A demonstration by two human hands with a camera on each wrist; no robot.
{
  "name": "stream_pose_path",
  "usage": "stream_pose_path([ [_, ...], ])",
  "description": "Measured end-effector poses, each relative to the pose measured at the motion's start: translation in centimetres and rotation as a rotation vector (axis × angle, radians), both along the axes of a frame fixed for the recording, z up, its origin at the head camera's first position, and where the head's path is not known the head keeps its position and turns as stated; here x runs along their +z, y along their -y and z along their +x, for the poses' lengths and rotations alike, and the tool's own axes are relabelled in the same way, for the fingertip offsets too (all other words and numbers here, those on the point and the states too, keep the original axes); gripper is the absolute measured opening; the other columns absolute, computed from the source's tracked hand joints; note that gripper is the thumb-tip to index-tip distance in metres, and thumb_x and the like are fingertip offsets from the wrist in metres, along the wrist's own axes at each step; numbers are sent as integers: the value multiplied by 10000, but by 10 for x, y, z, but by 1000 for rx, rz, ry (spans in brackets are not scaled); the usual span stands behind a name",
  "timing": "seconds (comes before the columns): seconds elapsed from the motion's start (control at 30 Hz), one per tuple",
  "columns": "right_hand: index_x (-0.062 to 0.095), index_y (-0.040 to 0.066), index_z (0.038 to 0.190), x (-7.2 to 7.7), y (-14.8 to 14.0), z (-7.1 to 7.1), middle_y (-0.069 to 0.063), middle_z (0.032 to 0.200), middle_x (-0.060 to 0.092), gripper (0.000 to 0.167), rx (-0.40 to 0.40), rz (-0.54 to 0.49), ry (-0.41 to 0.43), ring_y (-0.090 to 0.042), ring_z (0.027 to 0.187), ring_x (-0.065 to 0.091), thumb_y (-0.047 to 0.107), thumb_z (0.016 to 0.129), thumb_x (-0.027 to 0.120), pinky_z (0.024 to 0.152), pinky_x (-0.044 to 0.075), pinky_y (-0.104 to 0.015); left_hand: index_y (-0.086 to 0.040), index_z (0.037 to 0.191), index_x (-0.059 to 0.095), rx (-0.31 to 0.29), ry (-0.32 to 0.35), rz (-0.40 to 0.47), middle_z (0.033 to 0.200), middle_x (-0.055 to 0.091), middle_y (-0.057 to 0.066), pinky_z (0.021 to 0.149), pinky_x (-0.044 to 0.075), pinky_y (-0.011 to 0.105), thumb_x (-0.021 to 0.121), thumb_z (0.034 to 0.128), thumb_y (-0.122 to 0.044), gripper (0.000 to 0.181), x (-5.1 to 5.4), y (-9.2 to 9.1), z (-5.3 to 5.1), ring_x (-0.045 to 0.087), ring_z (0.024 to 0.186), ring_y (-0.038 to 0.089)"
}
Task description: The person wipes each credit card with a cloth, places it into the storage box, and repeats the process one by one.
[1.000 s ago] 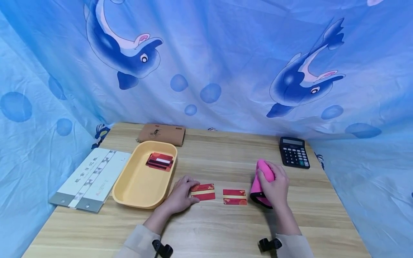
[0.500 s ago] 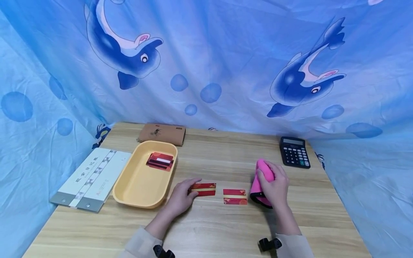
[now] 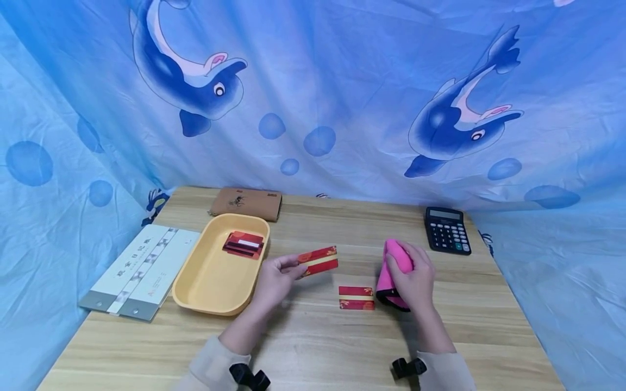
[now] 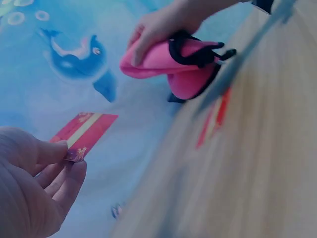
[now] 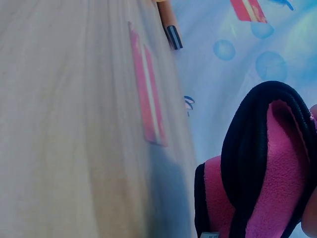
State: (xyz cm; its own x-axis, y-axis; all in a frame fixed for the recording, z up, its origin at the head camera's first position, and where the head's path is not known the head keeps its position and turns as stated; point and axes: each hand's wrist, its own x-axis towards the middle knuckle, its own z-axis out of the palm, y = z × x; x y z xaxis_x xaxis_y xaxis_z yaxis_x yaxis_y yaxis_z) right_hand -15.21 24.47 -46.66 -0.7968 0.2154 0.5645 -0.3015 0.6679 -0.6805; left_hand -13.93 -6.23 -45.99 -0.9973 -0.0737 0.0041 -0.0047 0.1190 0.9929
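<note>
My left hand (image 3: 274, 282) pinches a red card (image 3: 323, 266) with a gold stripe between thumb and fingers, raised off the table. In the left wrist view the card (image 4: 91, 133) juts tilted from the fingertips. Another such card (image 3: 356, 298) lies flat on the table between the hands. My right hand (image 3: 415, 276) grips a folded pink cloth (image 3: 386, 277) with black edging, just right of that card. The right wrist view shows the cloth (image 5: 285, 163) close up, fuzzy and folded over, with only part of the hand visible at the edge.
A yellow tray (image 3: 210, 288) at left holds red cards (image 3: 243, 244) near its right wall. Left of it lies a white-and-grey booklet (image 3: 139, 271). Behind are a brown wallet (image 3: 249, 203) and, at back right, a black calculator (image 3: 447, 231). A blue dolphin curtain (image 3: 342, 81) borders the table.
My left hand has picked the red card up off the table and lifted it, turning it slightly. The right hand keeps holding the cloth, having shifted only a little left.
</note>
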Motion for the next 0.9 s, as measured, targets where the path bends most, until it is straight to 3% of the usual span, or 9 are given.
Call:
stream_pose_path([
  [0.13, 702, 111, 1268, 8, 3, 0, -89, 1188, 667, 428, 18, -4, 0, -198, 978, 588, 116, 855, 813, 723, 483, -269, 92, 1133, 719, -10, -30, 57, 1031, 735, 229, 700, 625, 253, 725, 916, -16, 242, 19, 1, -4, 732, 816, 211],
  [0.4, 713, 122, 1259, 25, 19, 1, -74, 1174, 675, 436, 95, -21, -62, -143, 977, 571, 106, 839, 828, 705, 463, -165, 56, 1200, 707, -15, -82, 83, 1122, 721, 220, 726, 626, 249, 705, 947, -46, 273, 51, 6, -17, 720, 838, 163],
  [0.67, 734, 92, 1212, 60, 50, 1, -88, 1091, 696, 412, 223, -3, -204, -191, 888, 592, 64, 810, 821, 640, 481, -181, 49, 1208, 706, -61, -101, 120, 1110, 728, 211, 741, 628, 259, 709, 948, -57, 280, 62, -11, -23, 727, 858, 187],
  [0.9, 732, 83, 1215, 75, 76, 0, -99, 1048, 684, 401, 187, 64, -235, -184, 820, 607, 139, 828, 823, 532, 497, -293, 76, 1188, 702, -133, -149, 171, 1091, 719, 254, 743, 630, 270, 709, 936, -22, 270, 64, -31, -20, 731, 847, 194],
])
